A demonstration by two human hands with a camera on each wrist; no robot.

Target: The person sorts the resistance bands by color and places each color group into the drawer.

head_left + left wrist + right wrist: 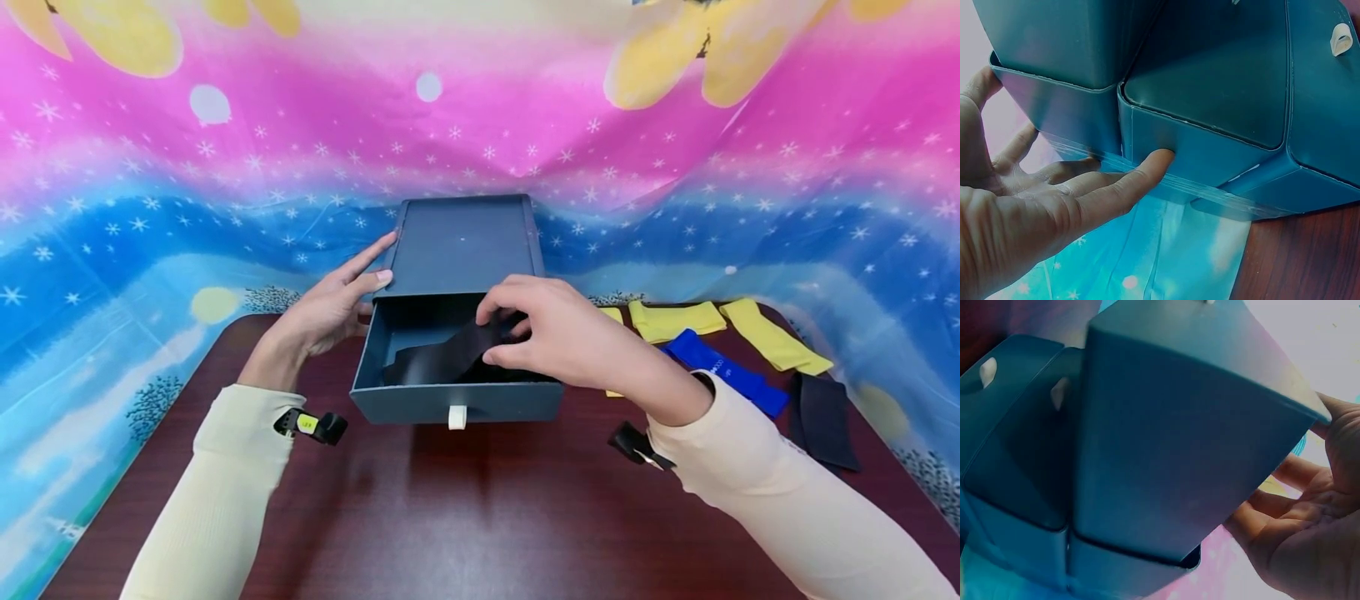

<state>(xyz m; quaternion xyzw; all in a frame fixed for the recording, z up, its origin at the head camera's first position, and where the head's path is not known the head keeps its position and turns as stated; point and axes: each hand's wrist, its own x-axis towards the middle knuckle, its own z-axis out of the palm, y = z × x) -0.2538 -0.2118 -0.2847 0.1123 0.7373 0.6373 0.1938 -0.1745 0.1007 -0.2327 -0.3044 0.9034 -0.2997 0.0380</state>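
A dark grey drawer unit (465, 242) stands on the table with its top drawer (457, 404) pulled out by its white tab side. A flat black resistance band (431, 362) lies in the drawer, its right part raised. My right hand (558, 333) reaches over the drawer's right wall and pinches that raised part between thumb and fingers. My left hand (326, 304) rests against the unit's left side, fingers extended; in the left wrist view, a fingertip (1161, 157) presses the casing. The drawer wall (1191, 444) hides the right fingertips in the right wrist view.
Two lower drawers with white pull tabs (987, 372) are closed. On the table's right lie yellow bands (776, 336), a printed blue band (727, 372) and a folded black band (822, 421). A patterned curtain (480, 125) hangs behind the table (480, 517).
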